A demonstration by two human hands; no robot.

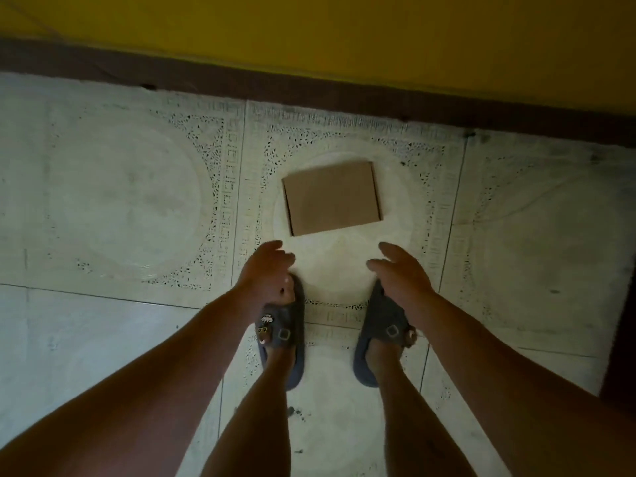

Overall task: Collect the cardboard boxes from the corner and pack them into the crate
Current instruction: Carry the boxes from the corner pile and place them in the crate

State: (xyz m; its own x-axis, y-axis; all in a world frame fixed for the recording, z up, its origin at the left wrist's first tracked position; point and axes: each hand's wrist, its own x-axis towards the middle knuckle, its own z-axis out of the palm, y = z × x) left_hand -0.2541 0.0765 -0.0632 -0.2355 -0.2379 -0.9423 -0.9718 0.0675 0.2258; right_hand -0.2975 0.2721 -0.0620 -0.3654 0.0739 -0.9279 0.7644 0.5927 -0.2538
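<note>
While the person looks straight down, one flat cardboard box [332,198] lies closed on the tiled floor [120,201], inside the pale round medallion of a speckle-bordered tile. It is turned slightly askew to the dark brown skirting board [309,87], which runs along the foot of a yellow wall [344,36]. The box sits apart from the skirting and touches neither hand nor foot.

Both bare arms reach down on the near side of the box. The left hand [266,270] hangs just short of the box's near left corner, its fingers loosely spread and slightly bent, grasping nothing. The right hand [401,270] hangs short of the near right corner, relaxed likewise and empty. The two hands are set about as far apart as the box is wide.

Beneath them stand two feet in blue-grey buckled sandals. The left sandal [287,325] carries small charms [264,327] on its strap; the right sandal [378,321] shows a square buckle. In this view each hand overlaps the toe of the sandal below it.

A dark brown panel [623,321] crosses the right margin; its nature cannot be told.
</note>
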